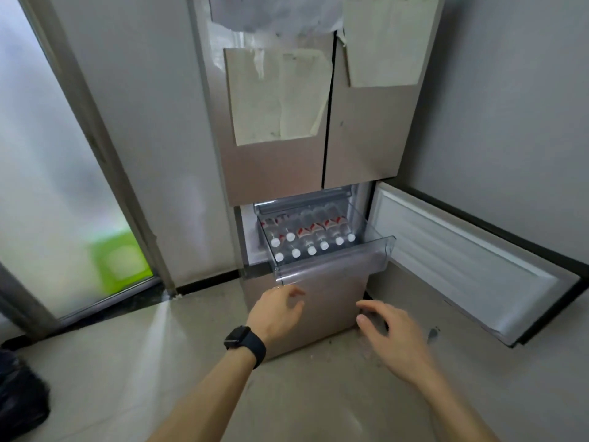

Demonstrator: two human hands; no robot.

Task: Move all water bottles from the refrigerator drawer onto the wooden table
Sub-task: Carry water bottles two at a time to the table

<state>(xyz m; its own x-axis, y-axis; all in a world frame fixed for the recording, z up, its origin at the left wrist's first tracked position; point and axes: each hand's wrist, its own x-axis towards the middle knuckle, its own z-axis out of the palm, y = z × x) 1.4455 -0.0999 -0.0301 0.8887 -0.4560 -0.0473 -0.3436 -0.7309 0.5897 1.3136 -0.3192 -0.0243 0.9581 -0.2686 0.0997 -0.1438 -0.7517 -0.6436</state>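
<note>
The refrigerator has a brushed-metal front with a satin sheen; its drawer is clear, glossy plastic, faintly clouded on the front wall; the water bottles are transparent plastic with smooth white caps and shiny red-and-white labels; the open door's inner liner is white moulded plastic, smooth and slightly glossy; the sheets on the upper doors are matt paper, creased and smudged; the wall is matt paint; the floor is pale tile with a soft gloss, dusty near the refrigerator; the watch has a matt black strap; the glass panel is frosted, in a dull metal frame; the dark bag, blurred, is probably glossy plastic film.
</note>
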